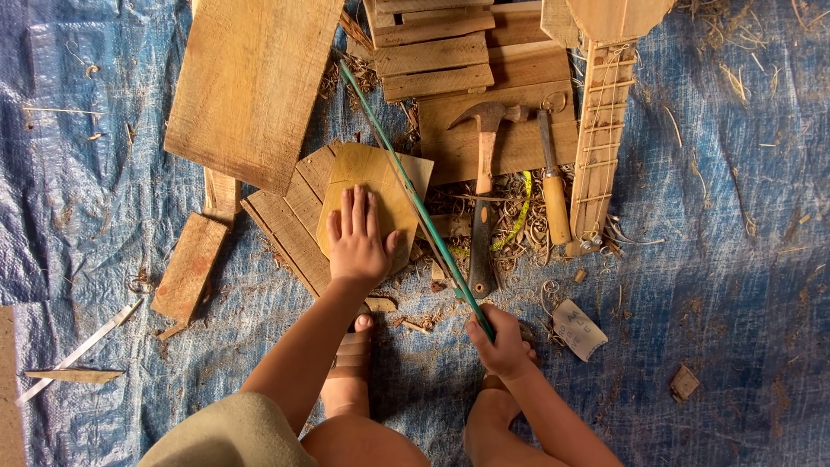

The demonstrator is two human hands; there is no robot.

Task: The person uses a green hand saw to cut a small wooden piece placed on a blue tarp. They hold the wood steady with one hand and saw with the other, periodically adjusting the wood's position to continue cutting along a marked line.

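One blue tarp (735, 285) covers the floor, bare at both sides. One broad rough plank (251, 82) lies top left. One flat, angular plywood piece (376, 186) rests on a slatted panel (294, 220); the left hand (356, 238) presses it, fingers spread flat. The right hand (500, 344) grips one thin green saw (415, 199) beside the piece's right edge. One hammer (484, 186) lies nearby.
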